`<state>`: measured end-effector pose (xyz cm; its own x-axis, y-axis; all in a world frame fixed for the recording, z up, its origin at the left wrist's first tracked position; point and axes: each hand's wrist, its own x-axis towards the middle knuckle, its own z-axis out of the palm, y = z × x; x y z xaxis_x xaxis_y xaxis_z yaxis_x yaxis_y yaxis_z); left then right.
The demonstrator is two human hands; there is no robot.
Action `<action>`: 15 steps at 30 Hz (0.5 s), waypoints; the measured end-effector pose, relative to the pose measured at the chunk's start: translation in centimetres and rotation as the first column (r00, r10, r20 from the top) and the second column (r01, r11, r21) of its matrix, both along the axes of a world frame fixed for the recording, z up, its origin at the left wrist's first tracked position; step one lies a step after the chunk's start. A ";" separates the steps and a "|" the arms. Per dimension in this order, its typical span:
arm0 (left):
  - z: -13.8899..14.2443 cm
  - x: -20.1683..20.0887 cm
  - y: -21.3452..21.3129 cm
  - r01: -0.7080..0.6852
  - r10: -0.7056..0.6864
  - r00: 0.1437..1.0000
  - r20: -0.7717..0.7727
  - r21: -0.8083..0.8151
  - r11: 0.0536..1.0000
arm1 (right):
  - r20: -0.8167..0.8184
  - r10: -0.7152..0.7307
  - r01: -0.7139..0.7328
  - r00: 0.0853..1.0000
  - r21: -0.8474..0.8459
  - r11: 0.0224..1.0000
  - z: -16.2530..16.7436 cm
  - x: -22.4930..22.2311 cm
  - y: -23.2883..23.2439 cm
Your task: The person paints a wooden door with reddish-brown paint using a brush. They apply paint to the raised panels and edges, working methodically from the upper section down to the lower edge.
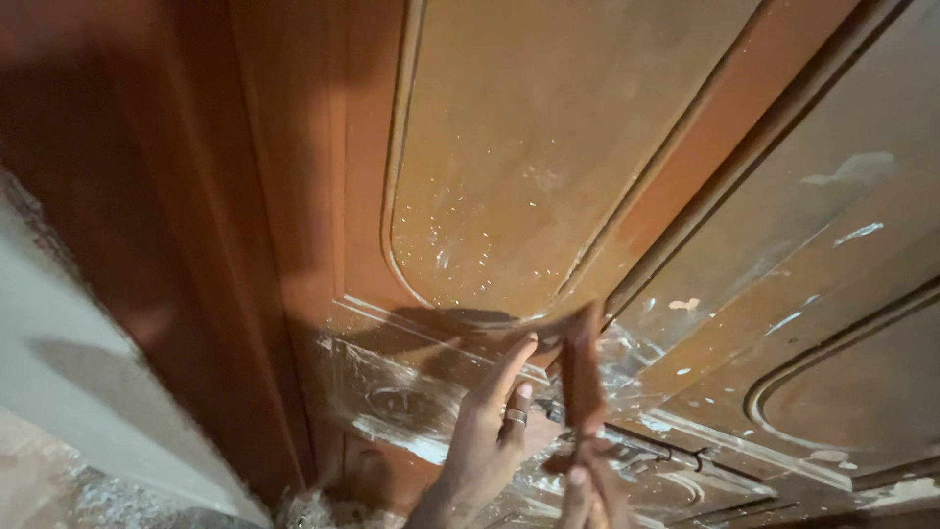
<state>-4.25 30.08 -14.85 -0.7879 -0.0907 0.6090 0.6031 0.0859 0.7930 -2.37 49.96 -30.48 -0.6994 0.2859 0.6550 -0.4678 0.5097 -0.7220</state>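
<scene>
A carved brown wooden door (509,147) with raised panels fills the view, its surface glossy and flecked with white specks and smears. My left hand (487,431), a ring on one finger, reaches up from below with fingers stretched flat against the door, fingertips by the upper edge of a reddish-brown strip (584,377). My right hand (590,493) is only partly in view at the bottom edge and pinches the lower end of that strip, which stands upright against the door. What the strip is made of cannot be told.
A dark red-brown door frame (166,216) runs down the left. Beyond it is a pale wall (69,372) with rough, speckled ground (98,500) at its foot. A second curved panel (852,392) lies at the lower right, with white patches on the mouldings.
</scene>
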 end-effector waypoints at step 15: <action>1.4 -0.1 -1.1 0.073 -0.073 0.996 -0.050 -0.017 0.997 | -0.250 -0.078 0.085 0.965 0.019 0.996 6.7 1.2 -1.3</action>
<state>-4.31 28.97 -13.45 -0.7602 -0.0244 0.6492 0.6475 0.0523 0.7603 -1.18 48.63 -23.75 -0.4882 0.3131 0.8146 -0.5871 0.5729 -0.5720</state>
